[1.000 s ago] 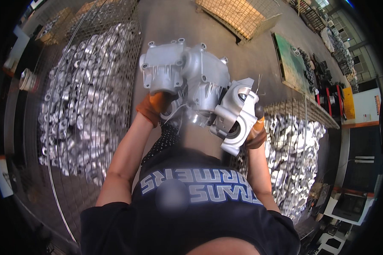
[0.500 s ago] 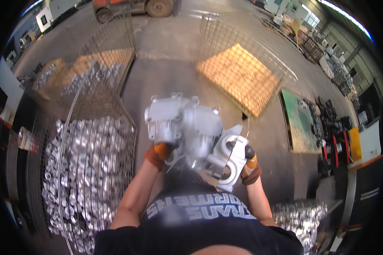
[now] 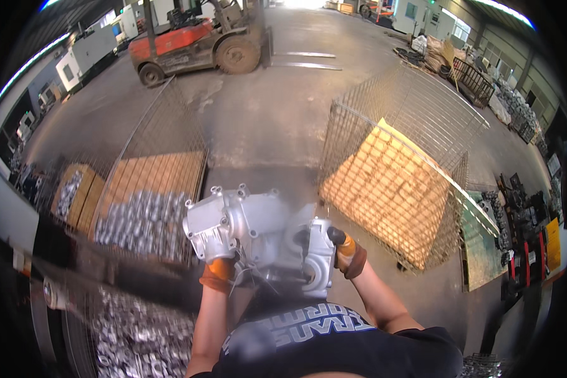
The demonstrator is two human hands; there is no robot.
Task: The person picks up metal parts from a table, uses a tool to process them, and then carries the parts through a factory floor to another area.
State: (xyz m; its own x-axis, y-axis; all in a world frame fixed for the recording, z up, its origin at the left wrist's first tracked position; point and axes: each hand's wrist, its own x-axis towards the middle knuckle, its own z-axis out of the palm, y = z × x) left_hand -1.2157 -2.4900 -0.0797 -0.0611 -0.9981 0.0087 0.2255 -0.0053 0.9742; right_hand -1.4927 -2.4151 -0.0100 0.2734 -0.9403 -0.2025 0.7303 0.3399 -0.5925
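Note:
Between my hands, in front of my body, is a row of silver-grey cast metal housings. My left hand [image 3: 218, 274], in an orange and brown glove, is closed under the left housing [image 3: 209, 222], which has bolt lugs round its edge. My right hand [image 3: 350, 253], gloved the same way, grips the outer side of the right housing [image 3: 321, 255], which has a round opening. Another casting [image 3: 261, 214] sits between these two. Blur hides where the middle parts touch, and most fingers are behind the metal.
A wire mesh cage [image 3: 390, 195] with a tan board stands ahead right. On the left, another mesh cage [image 3: 151, 170] holds rows of metal parts on brown board. Nearer left is a heap of shiny castings [image 3: 138, 334]. A red forklift [image 3: 189, 44] stands farther off, forks pointing right.
The view has tilted up, so the forklift and both cages show more fully. The housings sit farther left and lower in the picture, still held by both hands.

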